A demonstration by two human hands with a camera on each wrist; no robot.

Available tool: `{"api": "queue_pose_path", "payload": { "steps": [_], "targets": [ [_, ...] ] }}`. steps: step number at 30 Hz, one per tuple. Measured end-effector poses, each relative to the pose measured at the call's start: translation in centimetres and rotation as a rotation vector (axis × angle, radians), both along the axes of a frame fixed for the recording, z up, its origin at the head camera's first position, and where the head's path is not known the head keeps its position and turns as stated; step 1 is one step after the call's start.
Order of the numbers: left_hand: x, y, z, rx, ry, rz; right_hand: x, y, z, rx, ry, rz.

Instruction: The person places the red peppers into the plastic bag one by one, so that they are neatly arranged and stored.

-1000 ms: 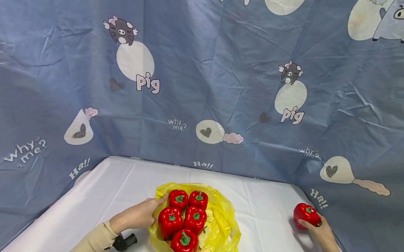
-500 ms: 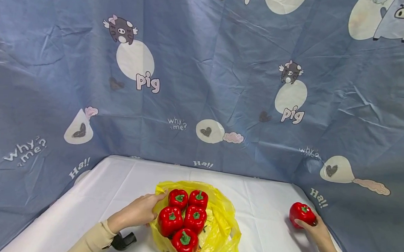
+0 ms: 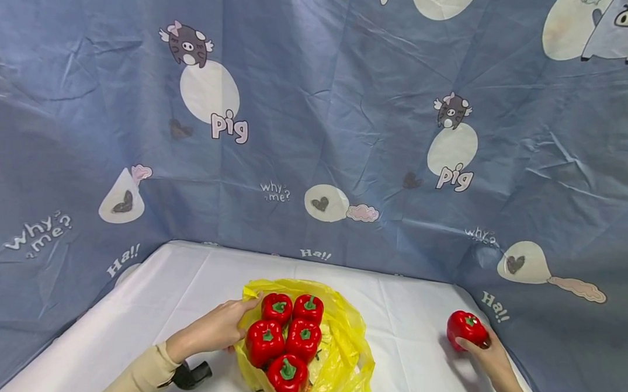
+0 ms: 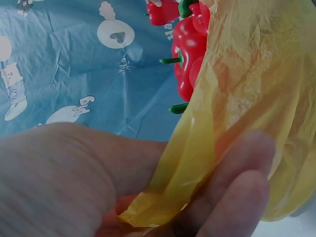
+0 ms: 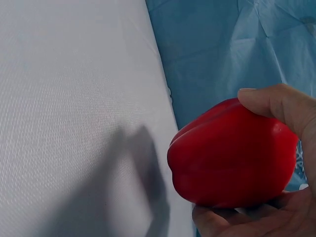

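Observation:
My right hand (image 3: 488,351) grips a red bell pepper (image 3: 465,330) at the right side of the table. In the right wrist view the thumb lies on top of this bell pepper (image 5: 232,158) and the fingers curl under it. At the centre stands a yellow plastic bag (image 3: 346,361), its mouth spread wide, with several red bell peppers (image 3: 304,340) inside, green stems up. My left hand (image 3: 215,332) pinches the bag's left rim. The left wrist view shows the rim of the bag (image 4: 187,163) between thumb and fingers.
A white cloth (image 3: 403,317) covers the table. Behind and beside it hangs a blue printed curtain (image 3: 296,131). Something pale and some orange pieces lie under the peppers in the bag, too covered to identify. A dark wrist strap mount (image 3: 192,376) sits on the left wrist.
My right hand has moved a little to the left and away from me, carrying the bell pepper. The left hand keeps its hold on the bag with barely any shift.

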State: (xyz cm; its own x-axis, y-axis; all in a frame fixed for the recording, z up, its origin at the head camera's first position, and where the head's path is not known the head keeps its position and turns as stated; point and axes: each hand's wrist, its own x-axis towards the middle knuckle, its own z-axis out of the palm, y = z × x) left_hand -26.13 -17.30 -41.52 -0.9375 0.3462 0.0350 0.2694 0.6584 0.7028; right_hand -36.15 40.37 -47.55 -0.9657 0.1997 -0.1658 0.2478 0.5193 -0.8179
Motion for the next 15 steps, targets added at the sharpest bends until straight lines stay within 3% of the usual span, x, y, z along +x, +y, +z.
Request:
{"api": "queue_pose_path", "payload": {
  "steps": [15],
  "targets": [
    [-0.1,0.1,0.0,0.001,0.005,-0.002,0.2,-1.1,-0.1,-0.025,0.089,0.088]
  ]
}}
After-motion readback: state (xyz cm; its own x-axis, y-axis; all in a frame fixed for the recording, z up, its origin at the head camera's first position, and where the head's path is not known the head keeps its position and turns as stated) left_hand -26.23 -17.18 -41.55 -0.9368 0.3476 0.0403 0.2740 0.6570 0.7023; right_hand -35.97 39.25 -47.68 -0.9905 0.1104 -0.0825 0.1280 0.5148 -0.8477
